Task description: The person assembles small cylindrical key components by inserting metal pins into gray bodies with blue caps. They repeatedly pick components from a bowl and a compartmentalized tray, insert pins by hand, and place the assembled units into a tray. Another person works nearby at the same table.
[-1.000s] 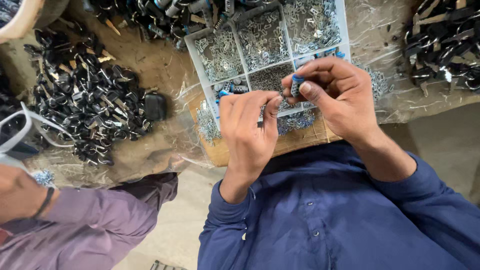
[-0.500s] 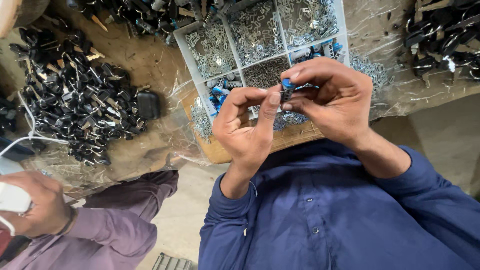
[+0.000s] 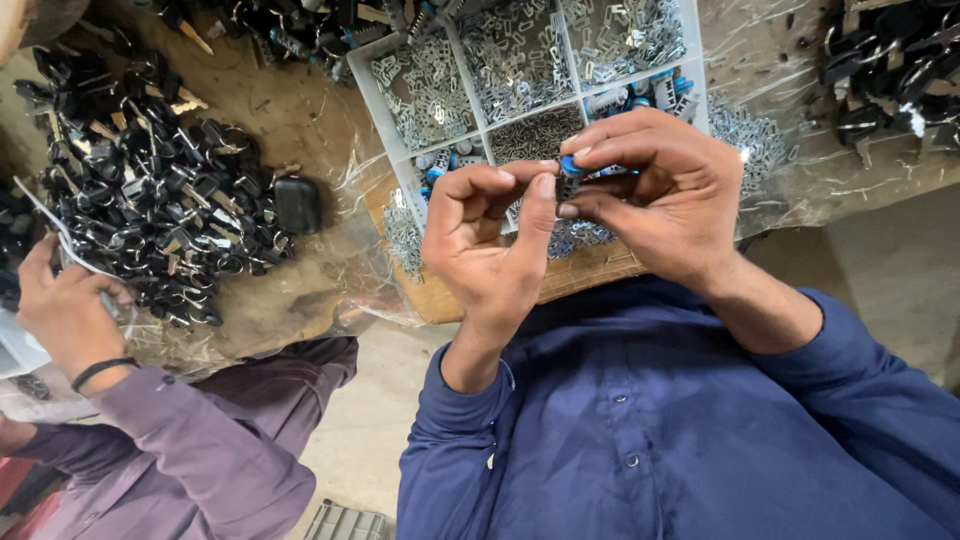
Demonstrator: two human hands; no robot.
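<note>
Both hands meet over the tray (image 3: 395, 110): right hand (image 3: 655, 195) pinches a small blue-capped part (image 3: 570, 172), left hand (image 3: 490, 240) fingertips closed on its lower end. Prob light, stiff, fiddly & easy to drop; best held by the body, w/ fingertips

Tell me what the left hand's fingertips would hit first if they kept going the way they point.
The left hand points its fingertips toward the right hand; first comes the small blue-capped metal part pinched between them, already at contact.
</note>
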